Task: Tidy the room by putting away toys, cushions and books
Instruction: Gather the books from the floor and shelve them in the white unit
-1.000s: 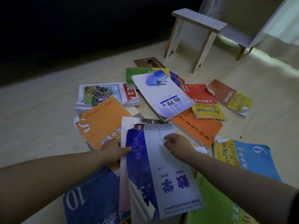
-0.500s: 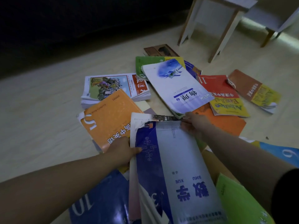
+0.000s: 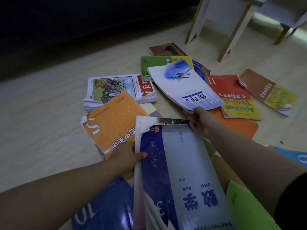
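Floor [image 3: 41,130]: is carrying many scattered books [image 3: 232,93], lying loose and overlapping.
Left grip [image 3: 126,157]: is pinching the maths book [image 3: 182,163] at its left edge.
Right grip [image 3: 201,121]: is curling round its far corner.
Progress: tidying seems to be only beginning; nearly all books are waiting.

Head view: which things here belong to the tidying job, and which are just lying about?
Job in hand: blue-and-white book, held by left hand and right hand; orange book, white book, red book and picture-cover book, scattered over the floor.
Just lying about: white stool.
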Available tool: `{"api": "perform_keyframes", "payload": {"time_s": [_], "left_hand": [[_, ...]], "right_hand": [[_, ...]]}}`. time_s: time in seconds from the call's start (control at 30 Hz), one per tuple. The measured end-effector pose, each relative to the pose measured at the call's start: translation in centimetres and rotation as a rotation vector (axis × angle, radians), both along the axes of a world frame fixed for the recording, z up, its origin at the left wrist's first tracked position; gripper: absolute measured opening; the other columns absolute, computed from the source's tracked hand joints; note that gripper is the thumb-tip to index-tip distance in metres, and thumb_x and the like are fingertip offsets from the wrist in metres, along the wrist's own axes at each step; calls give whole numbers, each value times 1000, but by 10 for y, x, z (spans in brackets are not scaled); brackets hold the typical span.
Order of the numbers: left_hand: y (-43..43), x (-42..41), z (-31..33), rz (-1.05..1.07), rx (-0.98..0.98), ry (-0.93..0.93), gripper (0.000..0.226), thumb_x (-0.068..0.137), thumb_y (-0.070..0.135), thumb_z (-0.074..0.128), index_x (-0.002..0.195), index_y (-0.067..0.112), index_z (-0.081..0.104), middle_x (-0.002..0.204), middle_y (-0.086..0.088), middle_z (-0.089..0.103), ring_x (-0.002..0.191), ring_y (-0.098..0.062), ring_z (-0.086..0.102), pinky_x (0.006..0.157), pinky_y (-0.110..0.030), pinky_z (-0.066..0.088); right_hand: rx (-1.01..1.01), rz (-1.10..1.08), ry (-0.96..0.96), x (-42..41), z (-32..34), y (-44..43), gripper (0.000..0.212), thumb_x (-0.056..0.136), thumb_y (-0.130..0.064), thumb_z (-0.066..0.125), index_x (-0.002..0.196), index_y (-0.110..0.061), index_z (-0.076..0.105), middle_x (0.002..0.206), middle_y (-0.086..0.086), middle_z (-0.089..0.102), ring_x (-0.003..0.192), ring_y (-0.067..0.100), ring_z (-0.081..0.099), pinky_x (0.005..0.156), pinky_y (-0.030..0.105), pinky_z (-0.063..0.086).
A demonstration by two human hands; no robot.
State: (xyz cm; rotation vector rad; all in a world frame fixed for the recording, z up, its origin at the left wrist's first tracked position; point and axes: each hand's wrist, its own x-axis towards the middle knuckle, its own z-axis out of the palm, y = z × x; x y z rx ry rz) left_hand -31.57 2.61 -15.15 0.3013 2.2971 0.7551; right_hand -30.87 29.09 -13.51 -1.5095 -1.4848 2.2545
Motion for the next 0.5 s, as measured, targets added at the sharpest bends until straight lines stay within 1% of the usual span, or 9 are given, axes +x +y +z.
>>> {"api": "perform_keyframes", "payload": {"time_s": [0.07,0.13,0.23,0.33,0.37,0.43,0.5], "left_hand": [[1,0,0,13,15,-27,16,90,35,63,93,22,55,91,3,58,72,-8,53,54,-16,37],[1,-1,-1,33,7,-49,18,90,36,64,97,20,58,93,2,60,76,-12,56,56,-20,39],[-1,-3,-1,78,-26,-80,19,90,35,63,95,17,57,93,-1,60,80,-17,58,57,-22,42],[2,0,3,93,-41,-78,16,91,32,62,91,17,56,92,-2,61,84,-20,61,66,-27,47],[4,2,5,100,-43,-77,17,91,33,62,89,17,55,89,-1,61,82,-19,61,64,-26,47],[3,6,11,124,-50,-84,20,91,34,62,82,18,54,81,2,60,73,-14,59,56,-23,44],[0,5,12,163,-33,-121,22,91,34,63,80,16,56,78,0,62,70,-15,62,58,-26,50]], "right_hand": [[-25,-23,-5,13,4,-5,23,93,-18,54,72,-13,47,65,3,42,53,11,39,40,15,38],[3,8,-38,32,7,-17,22,93,-17,52,71,-13,48,59,3,46,49,12,39,36,13,38],[-60,47,-53,64,10,-43,26,93,-15,52,68,-13,48,52,1,46,48,12,38,40,17,37],[-163,54,-84,94,12,-61,25,93,-12,55,69,-10,52,48,1,50,42,10,42,40,18,39],[-190,50,-94,104,14,-65,23,93,-11,57,71,-9,54,49,2,52,42,10,44,39,17,39],[-222,57,-109,121,22,-73,20,93,-10,58,74,-7,55,54,3,54,44,10,46,37,17,39],[-208,77,-135,134,27,-80,19,93,-10,59,74,-6,57,57,5,55,45,10,46,37,17,39]]}}
